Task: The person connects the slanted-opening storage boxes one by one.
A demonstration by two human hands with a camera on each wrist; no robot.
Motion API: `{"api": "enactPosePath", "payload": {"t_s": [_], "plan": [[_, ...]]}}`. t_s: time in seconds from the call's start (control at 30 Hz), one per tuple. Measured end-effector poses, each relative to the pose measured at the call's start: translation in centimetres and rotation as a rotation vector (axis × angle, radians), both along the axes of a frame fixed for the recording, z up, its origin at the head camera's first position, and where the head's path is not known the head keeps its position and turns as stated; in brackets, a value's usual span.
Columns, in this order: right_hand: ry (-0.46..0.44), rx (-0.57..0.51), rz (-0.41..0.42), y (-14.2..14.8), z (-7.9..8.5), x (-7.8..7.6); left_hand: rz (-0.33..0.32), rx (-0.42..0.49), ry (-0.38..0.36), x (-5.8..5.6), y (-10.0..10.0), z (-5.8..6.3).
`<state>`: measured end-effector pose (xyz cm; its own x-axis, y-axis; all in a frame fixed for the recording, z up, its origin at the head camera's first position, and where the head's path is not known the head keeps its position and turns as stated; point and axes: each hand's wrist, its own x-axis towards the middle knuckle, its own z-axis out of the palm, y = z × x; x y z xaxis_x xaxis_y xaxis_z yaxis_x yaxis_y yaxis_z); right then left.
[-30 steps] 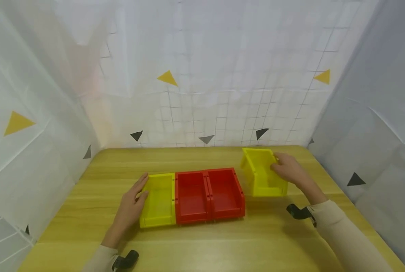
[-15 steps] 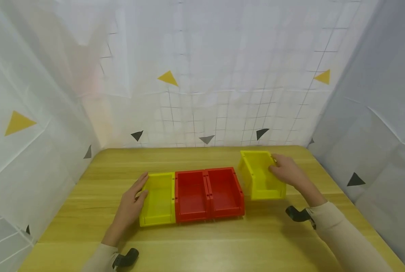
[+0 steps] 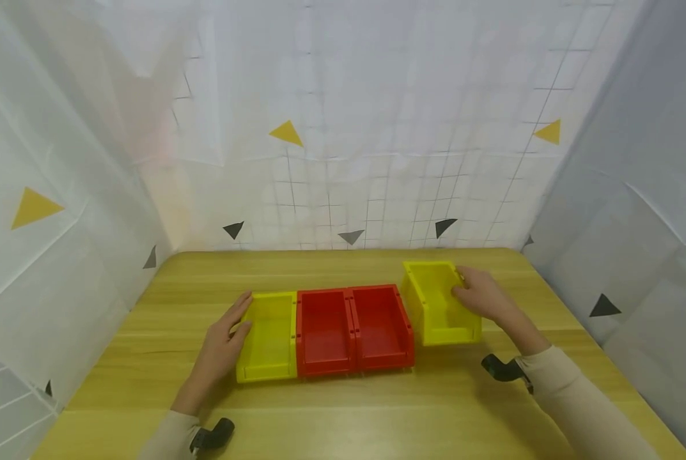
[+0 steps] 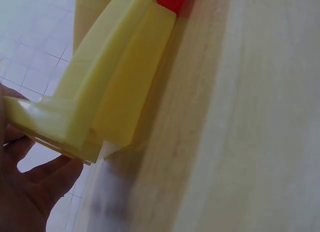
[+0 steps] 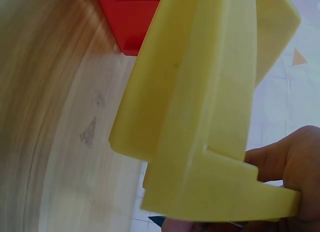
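Observation:
My right hand (image 3: 483,292) grips the right wall of a yellow storage bin (image 3: 437,300), with the thumb inside the rim. This bin stands off the table, just right of the row, its open front towards me. In the right wrist view its wall (image 5: 200,117) fills the middle. Three bins stand side by side: a yellow bin (image 3: 269,335) on the left, then a red bin (image 3: 325,332) and another red bin (image 3: 380,326). My left hand (image 3: 220,342) rests along the left yellow bin's outer side, thumb at the rim. Some fingers are hidden in both wrist views.
The bins are on a wood-grain table (image 3: 343,415). White sheeting (image 3: 371,128) with printed triangles hangs behind and at both sides. A dark wrist camera (image 3: 215,434) sits on the left cuff, and another wrist camera (image 3: 500,368) on the right one.
My right hand has brought the held yellow bin lower, towards me and slightly left, closer to the right red bin. The left hand and the row of three bins stay in place.

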<state>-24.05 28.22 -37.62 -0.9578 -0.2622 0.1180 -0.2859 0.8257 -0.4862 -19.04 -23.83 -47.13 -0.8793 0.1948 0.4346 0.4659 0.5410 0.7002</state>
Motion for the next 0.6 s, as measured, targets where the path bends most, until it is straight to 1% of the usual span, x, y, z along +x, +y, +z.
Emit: {"api": "enactPosePath", "payload": {"t_s": [0.27, 0.43, 0.6], "plan": [[-0.012, 0.014, -0.002, -0.13, -0.53, -0.15, -0.009, 0.003, -0.020, -0.29, -0.17, -0.05], [-0.015, 0.015, -0.008, -0.22, -0.69, -0.21, -0.010, 0.008, -0.036, -0.29, -0.17, 0.05], [-0.016, 0.015, -0.009, -0.35, -0.67, -0.17, -0.008, 0.009, -0.035, -0.21, -0.16, 0.04]]}}
